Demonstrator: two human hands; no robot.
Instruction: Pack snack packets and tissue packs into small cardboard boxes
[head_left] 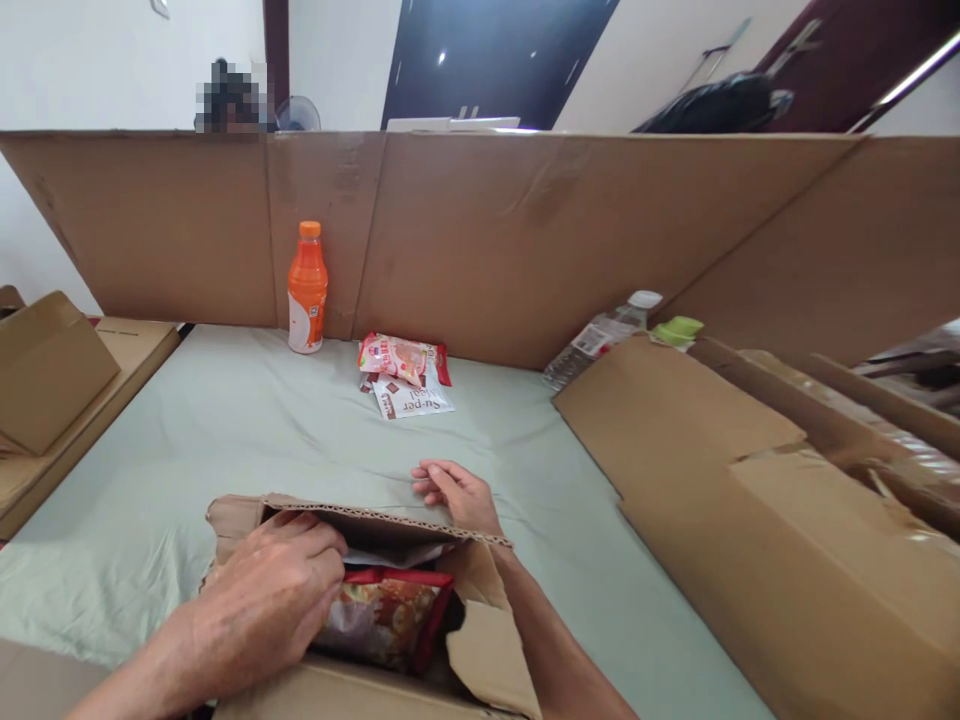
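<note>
Open brown cardboard box [491, 650]: I am seeing it nearest my camera, with a red-edged, glossy snack packet [394, 612] lying inside.
Bare left hand [277, 580]: its fingers are reaching over into the box, tips hidden; I cannot tell whether they are gripping.
Bare right hand [459, 492]: its fingers are bending loosely, partly open, just beyond the box's far wall.
Pale green cloth [255, 430]: farther out, it is bearing a pink-and-red packet [394, 357] overlapping a white printed packet [420, 398].
Orange plastic bottle [306, 285]: it is standing upright near the tall brown cardboard panel [487, 240].
</note>
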